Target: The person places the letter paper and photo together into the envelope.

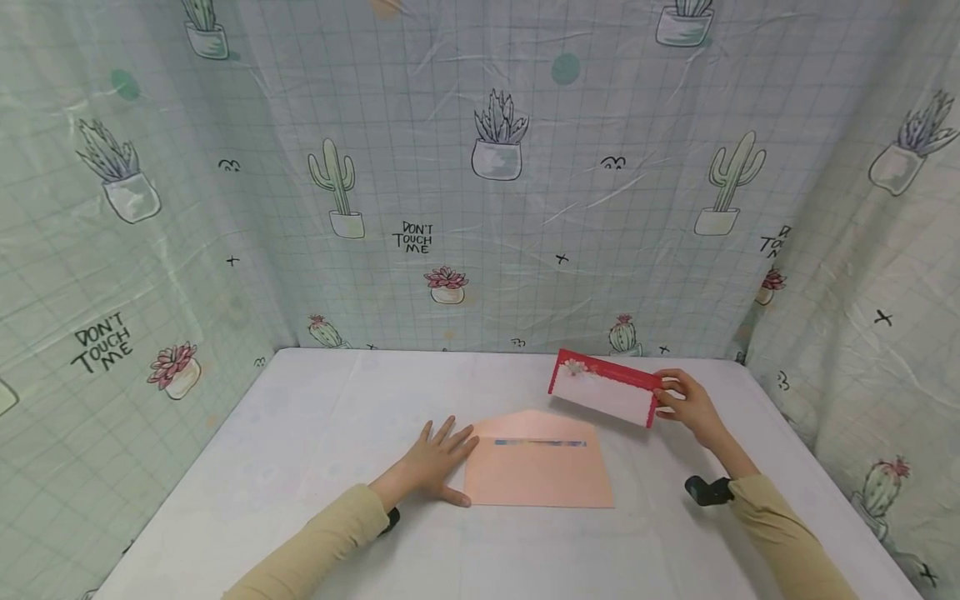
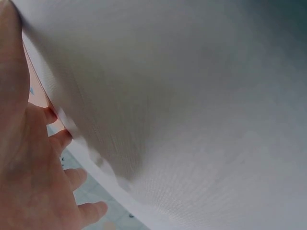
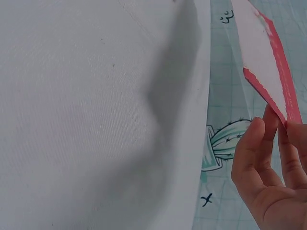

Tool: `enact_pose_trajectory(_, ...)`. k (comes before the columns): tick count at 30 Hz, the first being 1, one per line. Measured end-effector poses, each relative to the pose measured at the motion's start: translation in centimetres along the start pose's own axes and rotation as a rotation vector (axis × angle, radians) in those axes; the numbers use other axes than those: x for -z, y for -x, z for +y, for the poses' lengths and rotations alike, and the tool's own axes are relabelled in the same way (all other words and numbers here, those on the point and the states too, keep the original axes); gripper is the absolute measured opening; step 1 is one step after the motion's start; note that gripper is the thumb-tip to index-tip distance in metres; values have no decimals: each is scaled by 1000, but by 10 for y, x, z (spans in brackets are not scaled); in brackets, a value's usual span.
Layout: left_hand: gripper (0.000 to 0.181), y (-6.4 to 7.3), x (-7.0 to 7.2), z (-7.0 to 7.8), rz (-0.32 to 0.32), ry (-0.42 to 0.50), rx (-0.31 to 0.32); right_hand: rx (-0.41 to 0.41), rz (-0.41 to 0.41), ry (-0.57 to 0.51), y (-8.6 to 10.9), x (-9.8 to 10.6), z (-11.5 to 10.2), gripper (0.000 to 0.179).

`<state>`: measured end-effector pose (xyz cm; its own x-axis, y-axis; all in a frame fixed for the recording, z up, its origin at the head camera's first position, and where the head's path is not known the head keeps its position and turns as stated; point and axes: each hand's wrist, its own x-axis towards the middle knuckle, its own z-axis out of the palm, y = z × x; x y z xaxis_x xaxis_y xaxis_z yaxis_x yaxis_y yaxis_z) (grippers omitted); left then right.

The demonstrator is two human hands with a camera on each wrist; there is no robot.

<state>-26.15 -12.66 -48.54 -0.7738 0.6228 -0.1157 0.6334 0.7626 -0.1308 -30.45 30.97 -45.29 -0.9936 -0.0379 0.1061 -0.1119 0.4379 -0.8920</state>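
Note:
A peach envelope (image 1: 538, 479) lies on the white table with its flap folded out toward the back; a thin blue printed strip shows along its opening. My left hand (image 1: 435, 458), fingers spread, rests at the envelope's left edge; the left wrist view shows fingertips (image 2: 62, 136) right at that edge. To the right and farther back, my right hand (image 1: 690, 404) pinches the right end of a red-bordered white card (image 1: 603, 390) with a small flower decoration at its upper left. The card is tilted and raised, casting a shadow on the table in the right wrist view.
The white tabletop (image 1: 315, 450) stretches out on both sides of the envelope. Behind and beside it hangs a cactus-print curtain (image 1: 517, 250), close to the table's back edge. A dark wrist device (image 1: 707, 491) is strapped below the right hand.

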Motion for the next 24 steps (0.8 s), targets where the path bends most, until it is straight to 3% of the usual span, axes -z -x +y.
enact_pose_trajectory(6,99,-1,-1,-1,-3,-2,2,-28,-4,9,2,6,-1,48)
enact_pose_trajectory(24,98,0,6,1,-3,8,4,5,-48,39,-1,20,1,48)
